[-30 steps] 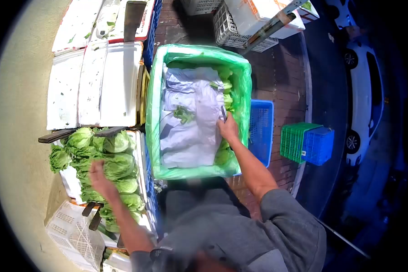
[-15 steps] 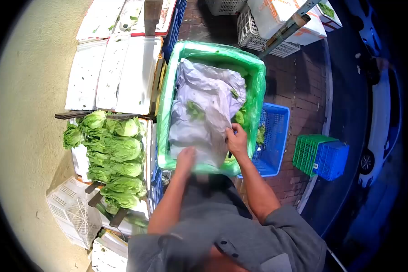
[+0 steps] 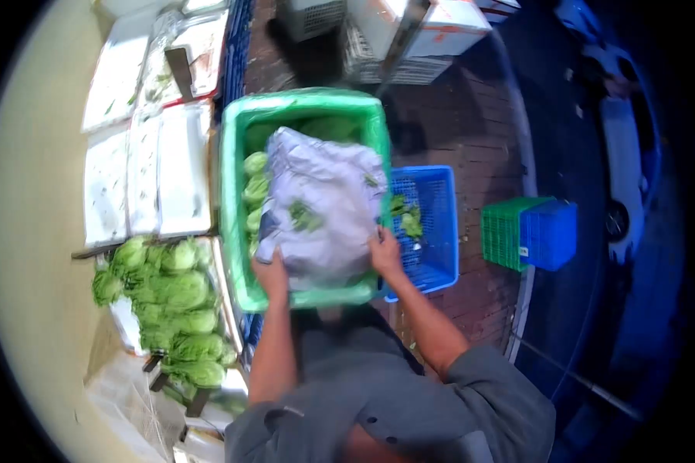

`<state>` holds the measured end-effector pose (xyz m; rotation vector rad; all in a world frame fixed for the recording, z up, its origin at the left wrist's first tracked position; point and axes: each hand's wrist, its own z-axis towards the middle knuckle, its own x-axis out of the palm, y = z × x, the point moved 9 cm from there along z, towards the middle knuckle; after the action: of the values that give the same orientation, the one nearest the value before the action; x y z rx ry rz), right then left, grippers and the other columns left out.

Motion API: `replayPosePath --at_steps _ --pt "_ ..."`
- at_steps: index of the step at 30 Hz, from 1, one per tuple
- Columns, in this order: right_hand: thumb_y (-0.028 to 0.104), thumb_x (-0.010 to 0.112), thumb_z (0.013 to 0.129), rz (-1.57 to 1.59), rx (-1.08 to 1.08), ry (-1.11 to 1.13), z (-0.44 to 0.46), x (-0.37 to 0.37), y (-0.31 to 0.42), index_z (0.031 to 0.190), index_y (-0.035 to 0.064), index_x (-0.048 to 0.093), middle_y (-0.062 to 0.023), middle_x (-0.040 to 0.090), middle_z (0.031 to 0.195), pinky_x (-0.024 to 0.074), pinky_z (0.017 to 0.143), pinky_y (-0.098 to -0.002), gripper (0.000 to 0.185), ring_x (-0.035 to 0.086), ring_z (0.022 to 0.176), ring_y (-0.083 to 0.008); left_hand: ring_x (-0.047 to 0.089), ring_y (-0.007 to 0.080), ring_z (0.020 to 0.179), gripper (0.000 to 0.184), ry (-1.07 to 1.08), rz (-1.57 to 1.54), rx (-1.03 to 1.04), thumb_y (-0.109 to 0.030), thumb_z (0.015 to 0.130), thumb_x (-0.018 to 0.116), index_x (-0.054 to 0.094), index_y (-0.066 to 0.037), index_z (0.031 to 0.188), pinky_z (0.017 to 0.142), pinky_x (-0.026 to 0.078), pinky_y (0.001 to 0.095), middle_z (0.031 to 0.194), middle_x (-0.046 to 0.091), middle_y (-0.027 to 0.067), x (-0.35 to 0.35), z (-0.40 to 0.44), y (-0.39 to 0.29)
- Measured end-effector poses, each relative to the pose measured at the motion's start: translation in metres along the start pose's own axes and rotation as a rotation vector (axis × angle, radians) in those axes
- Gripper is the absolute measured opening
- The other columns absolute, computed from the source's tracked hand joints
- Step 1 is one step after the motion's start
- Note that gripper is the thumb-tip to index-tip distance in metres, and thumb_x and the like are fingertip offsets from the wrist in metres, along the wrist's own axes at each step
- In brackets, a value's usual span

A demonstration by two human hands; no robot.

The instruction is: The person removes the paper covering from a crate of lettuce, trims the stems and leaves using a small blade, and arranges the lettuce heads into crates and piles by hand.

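A crumpled pale sheet, paper or cloth, lies over the inside of a crate lined with green plastic. My left hand grips the sheet at its near left corner. At the sheet's right edge, my right hand is closed on it, close to the crate's rim. A piece of green leaf rests on the sheet's middle. Along the crate's left inner side, several heads of lettuce show; whatever lies under the sheet is hidden.
Several lettuces lie on the stand to my left, beyond which sit white foam boxes. To the right stands a blue basket with some leaves. Farther right are a green crate and a blue crate. A white foam box stands ahead.
My left hand has moved to the sheet's left corner, and the sheet is spread flatter. Lettuce now shows along the crate's left side. The view has shifted, putting the crate farther left.
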<state>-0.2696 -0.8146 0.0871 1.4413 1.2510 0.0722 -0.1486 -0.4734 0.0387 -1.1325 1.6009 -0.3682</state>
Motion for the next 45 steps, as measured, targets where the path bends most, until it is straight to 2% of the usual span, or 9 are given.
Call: replayPosePath --at_steps 7,15,16,20,22,27,32,34,45 --pt "0.031 0.057 0.092 0.025 0.05 -0.007 -0.009 0.005 -0.035 0.119 -0.0001 0.059 -0.0256 0.065 0.109 0.0487 0.084 -0.0435 0.041 0.064 0.098 -0.0379 0.055 0.0182 0.062 0.035 0.1 -0.248 -0.059 -0.014 0.084 0.059 0.06 0.007 0.112 0.052 0.046 0.0323 0.083 0.061 0.0112 0.016 0.029 0.049" --pt "0.029 0.057 0.091 0.192 0.136 -0.159 -0.065 -0.112 -0.066 0.113 0.0052 0.063 -0.0178 0.068 0.095 0.0487 0.075 -0.0406 0.033 0.065 0.086 -0.0241 0.054 0.0269 0.109 0.047 0.42 -0.314 0.189 -0.012 0.095 0.056 0.041 0.009 0.134 0.09 0.047 0.0367 0.131 0.051 0.0198 0.025 -0.098 -0.055" --pt "0.031 0.058 0.09 0.289 0.054 -0.248 -0.069 -0.123 -0.094 0.11 0.0048 0.062 -0.0182 0.068 0.094 0.0481 0.076 -0.0408 0.033 0.066 0.086 -0.024 0.053 0.0228 0.099 0.036 0.41 -0.413 0.275 -0.011 0.092 0.06 0.051 0.008 0.121 0.087 0.045 0.0347 0.111 0.058 0.0157 0.031 -0.126 -0.079" --pt "0.031 0.063 0.09 0.338 0.35 -0.274 -0.126 -0.213 -0.113 0.123 0.0048 0.06 -0.0159 0.069 0.106 0.0499 0.084 -0.0379 0.042 0.065 0.094 -0.0214 0.053 0.0181 0.1 0.031 0.8 -0.459 0.244 -0.004 0.093 0.055 0.046 0.007 0.121 0.087 0.046 0.0302 0.112 0.056 0.0119 0.085 -0.199 -0.109" --pt "0.029 0.063 0.091 1.198 -0.18 -0.256 -0.138 -0.203 -0.189 0.125 0.0045 0.059 -0.0158 0.068 0.11 0.0503 0.086 -0.0371 0.042 0.064 0.098 -0.0212 0.054 0.017 0.099 0.029 0.912 -0.429 0.288 -0.004 0.093 0.055 0.048 0.005 0.12 0.086 0.046 0.0297 0.111 0.055 0.0107 0.11 -0.234 -0.126" --pt "0.035 0.057 0.094 0.0 0.547 -0.446 -0.168 -0.308 -0.195 0.12 -0.0003 0.06 -0.0237 0.068 0.101 0.0535 0.082 -0.0408 0.043 0.068 0.092 -0.0306 0.059 0.019 0.094 0.03 1.174 -0.326 0.435 -0.001 0.086 0.059 0.058 0.004 0.116 0.087 0.047 0.0319 0.102 0.062 0.0101 0.206 -0.272 -0.12" --pt "0.028 0.061 0.09 -0.433 0.319 -0.532 -0.135 -0.325 -0.227 0.102 -0.0074 0.058 -0.0286 0.066 0.091 0.0504 0.079 -0.0477 0.038 0.064 0.09 -0.044 0.061 0.0243 0.1 0.066 1.159 -0.068 0.27 -0.02 0.091 0.066 0.035 0.006 0.142 0.088 0.048 0.0329 0.115 0.062 0.0205 0.214 -0.283 -0.103" --pt "0.026 0.063 0.087 -0.088 0.505 -0.544 -0.12 -0.326 -0.264 0.107 -0.0055 0.06 -0.029 0.066 0.094 0.0496 0.082 -0.0481 0.037 0.064 0.094 -0.0441 0.062 0.0201 0.095 0.055 1.193 -0.109 0.243 -0.02 0.092 0.064 0.044 0.008 0.135 0.084 0.049 0.0319 0.106 0.064 0.0166 0.203 -0.278 -0.1" --pt "0.023 0.063 0.085 -0.28 0.474 -0.57 -0.1 -0.347 -0.222 0.116 -0.0007 0.063 -0.0269 0.066 0.106 0.0484 0.089 -0.045 0.039 0.063 0.103 -0.0418 0.06 0.0146 0.083 0.043 1.117 -0.042 -0.011 -0.019 0.09 0.065 0.055 0.007 0.123 0.075 0.049 0.0285 0.093 0.065 0.0131 0.153 -0.239 -0.031"
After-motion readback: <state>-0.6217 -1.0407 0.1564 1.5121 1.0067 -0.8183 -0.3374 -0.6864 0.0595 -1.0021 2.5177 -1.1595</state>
